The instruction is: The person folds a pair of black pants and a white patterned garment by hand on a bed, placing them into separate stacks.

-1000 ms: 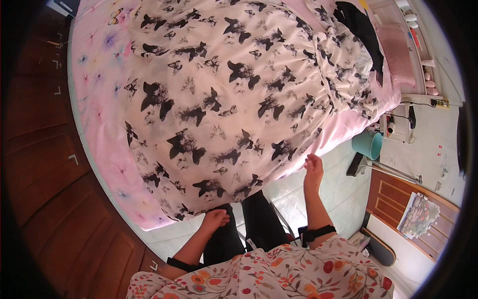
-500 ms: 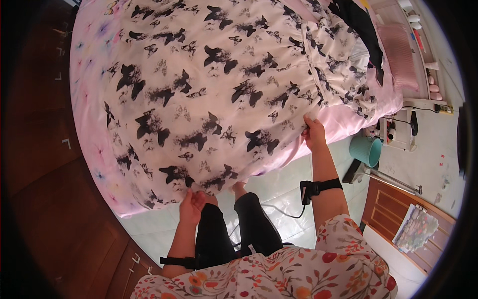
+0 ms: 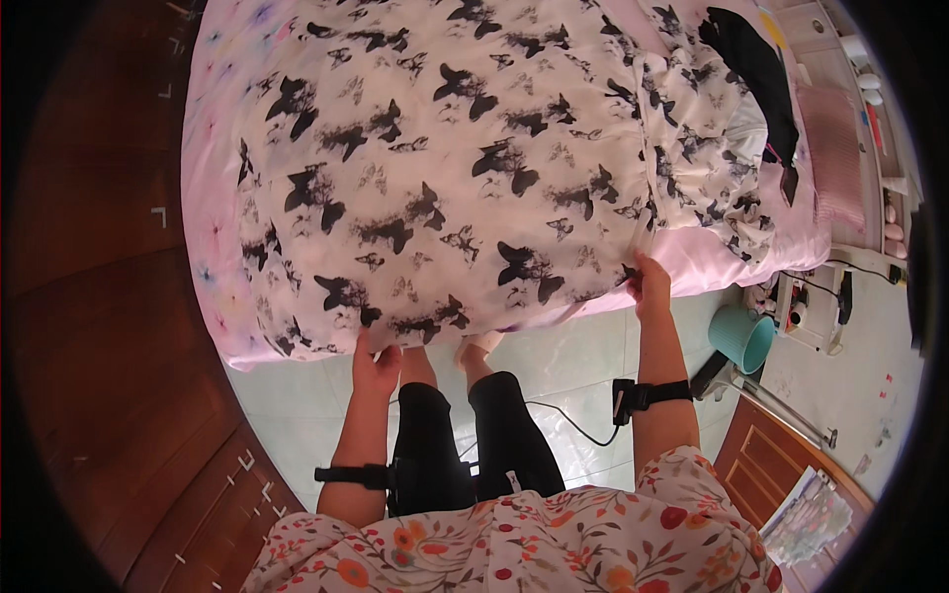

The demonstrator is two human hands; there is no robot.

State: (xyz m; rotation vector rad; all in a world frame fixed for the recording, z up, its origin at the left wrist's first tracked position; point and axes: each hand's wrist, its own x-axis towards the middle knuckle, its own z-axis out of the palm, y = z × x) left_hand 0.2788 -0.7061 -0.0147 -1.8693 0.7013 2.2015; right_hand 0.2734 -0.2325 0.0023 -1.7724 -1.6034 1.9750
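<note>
A white dress with black butterfly prints lies spread over the bed, its gathered waist and bunched bodice toward the right. My left hand pinches the near edge of the skirt at the lower left. Farther right, close to the waist, my right hand is closed on the same edge. Between the two hands the fabric runs fairly flat along the bed's near side. What lies beneath the dress is mostly hidden.
The pink bed sheet shows around the dress. Black clothing and a pink pillow are at the right. A teal bin stands on the tiled floor beside a small white shelf. Brown cabinets line the left.
The view has turned, so the bed's left end sits higher in the picture and its right end lower. Both hands keep hold of the dress edge.
</note>
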